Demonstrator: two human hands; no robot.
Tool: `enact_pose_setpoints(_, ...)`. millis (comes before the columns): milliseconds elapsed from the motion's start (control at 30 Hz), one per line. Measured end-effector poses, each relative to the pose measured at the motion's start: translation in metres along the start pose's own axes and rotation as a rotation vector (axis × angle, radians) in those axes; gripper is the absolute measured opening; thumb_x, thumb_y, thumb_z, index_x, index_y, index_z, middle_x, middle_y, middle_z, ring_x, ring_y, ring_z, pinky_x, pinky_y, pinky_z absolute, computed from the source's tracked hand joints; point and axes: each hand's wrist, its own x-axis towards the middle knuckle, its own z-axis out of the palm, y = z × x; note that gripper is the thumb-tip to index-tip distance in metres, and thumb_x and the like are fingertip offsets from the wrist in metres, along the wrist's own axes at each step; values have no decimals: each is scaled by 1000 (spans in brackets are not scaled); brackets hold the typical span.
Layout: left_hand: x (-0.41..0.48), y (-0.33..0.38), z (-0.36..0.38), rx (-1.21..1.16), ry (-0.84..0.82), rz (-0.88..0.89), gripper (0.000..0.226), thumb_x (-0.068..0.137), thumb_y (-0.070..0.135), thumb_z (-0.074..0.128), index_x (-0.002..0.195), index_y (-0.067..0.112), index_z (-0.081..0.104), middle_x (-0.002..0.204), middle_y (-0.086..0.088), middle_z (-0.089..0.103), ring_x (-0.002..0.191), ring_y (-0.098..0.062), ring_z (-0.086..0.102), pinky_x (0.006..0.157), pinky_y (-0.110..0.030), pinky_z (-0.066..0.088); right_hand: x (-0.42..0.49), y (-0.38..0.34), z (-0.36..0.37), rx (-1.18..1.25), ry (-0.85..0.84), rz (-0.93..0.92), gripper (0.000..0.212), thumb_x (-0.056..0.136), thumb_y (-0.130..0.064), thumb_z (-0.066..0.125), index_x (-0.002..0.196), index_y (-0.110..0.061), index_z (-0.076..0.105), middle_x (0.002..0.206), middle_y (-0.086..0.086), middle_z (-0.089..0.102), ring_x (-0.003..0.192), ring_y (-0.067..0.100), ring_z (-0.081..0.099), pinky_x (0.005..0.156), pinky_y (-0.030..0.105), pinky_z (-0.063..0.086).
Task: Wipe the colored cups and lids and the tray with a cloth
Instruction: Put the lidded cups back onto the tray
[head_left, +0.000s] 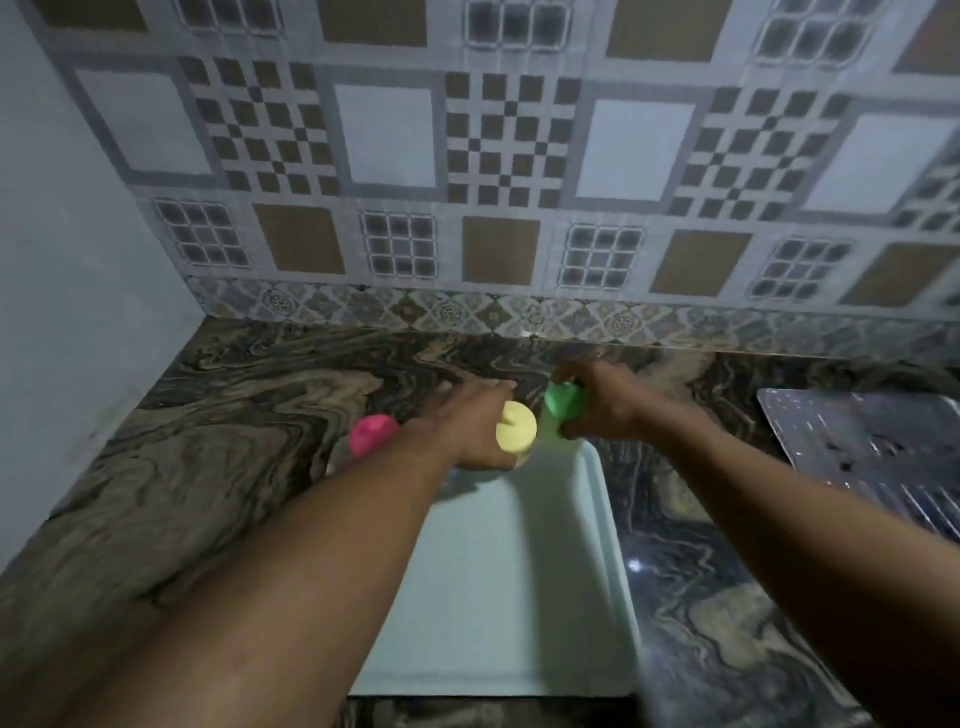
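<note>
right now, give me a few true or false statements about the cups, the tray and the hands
1. The right hand grips the green cup. True.
2. The pink cup stands to the right of the green one. False: it is farthest left, beyond the yellow cup.
3. A cloth lies on the tray. False: no cloth shows in this view.
4. A ridged metal board lies on the counter, to the right of the tray. True.
</note>
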Motion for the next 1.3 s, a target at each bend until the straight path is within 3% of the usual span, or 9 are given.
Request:
enact_pose_setpoints(133, 12, 8, 24, 142, -89, -16, 66, 70, 58, 76, 122, 24, 52, 128, -6, 62, 123, -29, 53, 100, -40, 34, -5, 23, 37, 10, -33, 13, 74, 65, -34, 84, 132, -23, 56, 126, 13, 64, 112, 31, 62, 87, 30, 50)
enact_pose_setpoints(267, 15, 4, 33, 173, -112, -33, 64, 74, 56, 73, 124, 23, 51, 129, -6, 62, 123, -29, 51, 101, -41, 33, -4, 28, 54, 42, -27, 5, 77, 67, -35, 85, 135, -22, 52, 133, 13, 51, 121, 33, 53, 98, 33, 46)
enact_pose_setpoints(467, 12, -4, 35, 184, -100, -54, 79, 71, 59, 75, 134, 23, 44, 136, -5, 56, 127, -29, 45, 104, -41, 31, -1, 18, 61, 4, -53, 3, 83, 66, -36, 85, 138, -21, 46, 132, 12, 48, 119, 35, 52, 96, 37, 48)
enact_pose_setpoints(567, 3, -6, 30, 193, -55, -31, 99, 68, 66, 75, 147, 22, 34, 146, -5, 47, 137, -28, 35, 112, -42, 26, -7, 15, 61, -10, -62, 37, 91, 67, -39, 85, 144, -22, 40, 138, 14, 47, 123, 36, 50, 99, 40, 48)
enact_pose_setpoints(700, -18, -11, 20, 138, 131, -14, 94, 73, 68, 67, 149, 24, 33, 144, -4, 44, 138, -26, 32, 113, -41, 25, -25, 12, 58, 47, 19, 98, 101, 68, -59, 81, 150, -28, 30, 149, 13, 38, 135, 35, 42, 109, 51, 41)
enact_pose_setpoints(800, -46, -14, 21, 113, 300, -31, 73, 82, 62, 61, 140, 22, 44, 134, -4, 49, 128, -26, 40, 104, -39, 33, -50, 11, 66, 165, 216, 159, 84, 80, -65, 67, 146, -25, 35, 144, 14, 41, 130, 33, 45, 109, 54, 41)
enact_pose_setpoints(967, -110, -27, 43, 54, 488, -114, 36, 84, 38, 61, 113, 17, 60, 109, -6, 58, 107, -30, 52, 89, -42, 42, -102, 0, 104, 89, 489, 226, 47, 91, -41, 58, 127, -11, 49, 120, 19, 51, 112, 39, 50, 93, 46, 45)
enact_pose_setpoints(1100, -164, -48, 79, 18, 385, -295, 33, 85, 36, 61, 113, 19, 59, 116, -6, 56, 114, -32, 50, 91, -44, 42, -141, -13, 143, 43, 502, 347, 42, 90, -33, 60, 121, -6, 54, 117, 22, 52, 108, 42, 49, 88, 46, 45)
enact_pose_setpoints(1300, -211, -72, 109, 28, 207, -659, 51, 91, 39, 57, 135, 17, 42, 139, -17, 40, 124, -40, 43, 91, -50, 44, -178, -25, 180, -28, 436, 600, 38, 86, -25, 62, 116, -4, 51, 117, 24, 48, 103, 43, 50, 81, 47, 46)
